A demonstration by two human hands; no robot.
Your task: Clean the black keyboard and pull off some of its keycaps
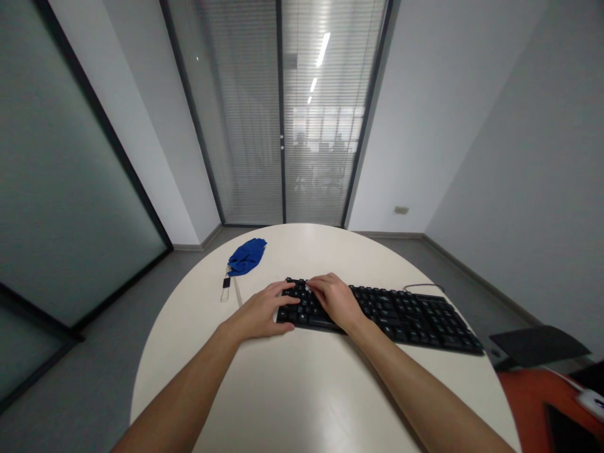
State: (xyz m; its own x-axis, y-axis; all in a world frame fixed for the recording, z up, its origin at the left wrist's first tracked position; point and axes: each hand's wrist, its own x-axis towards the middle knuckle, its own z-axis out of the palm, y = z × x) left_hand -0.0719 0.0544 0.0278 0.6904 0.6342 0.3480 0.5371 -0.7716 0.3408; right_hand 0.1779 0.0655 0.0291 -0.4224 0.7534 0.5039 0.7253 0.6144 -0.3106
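Note:
A black keyboard [406, 314] lies across the round white table [292, 390], angled to the right. My left hand [262, 309] rests at the keyboard's left end, thumb against its front corner and fingers reaching onto the keys. My right hand [336, 298] lies on top of the left part of the keys, fingers pointing left toward a small pale thing between the two hands; what it is I cannot tell.
A blue cloth [247, 256] and a small key tag [225, 287] lie at the table's far left. The keyboard's cable [422, 287] loops behind it. A dark chair [538, 345] and an orange surface [533, 396] stand at the right. Glass doors with blinds are ahead.

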